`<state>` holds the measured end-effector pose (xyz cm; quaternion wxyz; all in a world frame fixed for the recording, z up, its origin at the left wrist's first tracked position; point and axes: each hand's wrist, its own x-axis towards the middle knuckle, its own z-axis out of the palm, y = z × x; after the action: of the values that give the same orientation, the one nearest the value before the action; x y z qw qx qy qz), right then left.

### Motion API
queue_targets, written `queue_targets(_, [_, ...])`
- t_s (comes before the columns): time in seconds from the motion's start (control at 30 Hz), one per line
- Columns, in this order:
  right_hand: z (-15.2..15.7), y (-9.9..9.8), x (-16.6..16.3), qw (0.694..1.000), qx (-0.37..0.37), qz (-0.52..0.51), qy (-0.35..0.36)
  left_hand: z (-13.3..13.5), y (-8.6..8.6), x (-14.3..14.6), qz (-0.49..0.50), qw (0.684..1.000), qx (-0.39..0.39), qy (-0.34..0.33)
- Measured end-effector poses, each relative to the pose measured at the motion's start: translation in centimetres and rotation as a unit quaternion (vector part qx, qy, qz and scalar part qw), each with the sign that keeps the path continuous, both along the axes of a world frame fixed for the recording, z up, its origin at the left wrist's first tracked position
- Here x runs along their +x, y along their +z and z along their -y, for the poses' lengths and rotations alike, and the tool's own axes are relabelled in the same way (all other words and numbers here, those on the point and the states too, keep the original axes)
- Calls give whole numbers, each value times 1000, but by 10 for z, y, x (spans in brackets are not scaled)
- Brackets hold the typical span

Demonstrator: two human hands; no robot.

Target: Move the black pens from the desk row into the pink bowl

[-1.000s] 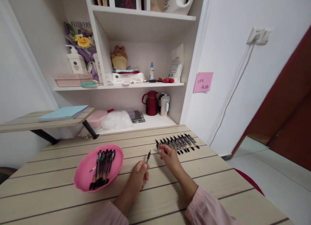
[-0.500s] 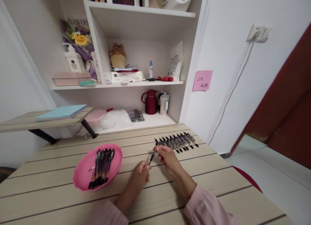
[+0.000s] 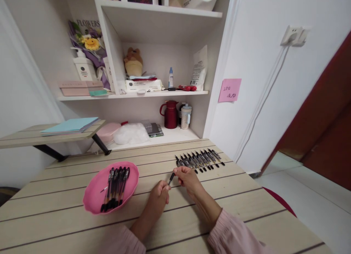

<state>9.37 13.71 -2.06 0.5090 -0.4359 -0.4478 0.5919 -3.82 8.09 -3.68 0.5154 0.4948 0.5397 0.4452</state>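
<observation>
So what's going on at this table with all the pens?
A person in pink sleeves is at a slatted wooden table, holding one pen between both hands. The left hand grips its lower end and the right hand pinches its upper end. A pink bowl to the left holds a bunch of black pens. A row of pens lies side by side on the table just beyond the right hand.

White shelving (image 3: 161, 94) behind a pale wooden table (image 3: 68, 228), red door (image 3: 323, 111) right
</observation>
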Motion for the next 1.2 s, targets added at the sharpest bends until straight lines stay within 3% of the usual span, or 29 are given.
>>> queue_targets(0.1, [1, 3, 2, 1000, 11, 6, 7, 1, 0, 1, -11, 1000, 12, 2])
queue_targets(0.27, [5, 7, 5, 993, -11, -89, 72, 1, 2, 2, 30, 999, 9, -7])
queue_targets(0.43, [5, 2, 2, 993, -19, -105, 44, 1, -2, 3, 23, 999, 27, -28])
queue_targets(0.63, [4, 3, 6, 982, -50, -159, 86, -1, -5, 2, 40, 999, 18, -29])
queue_targets(0.77, [5, 3, 5, 984, -50, -159, 61, 0, -4, 2, 46, 999, 8, -27])
queue_targets(0.93, [7, 6, 5, 974, -68, -179, 119, 0, -3, 2, 55, 998, 6, -25])
queue_targets(1.2, [6, 4, 6, 974, -72, -175, 128, -1, -5, 2, 53, 998, 16, -29])
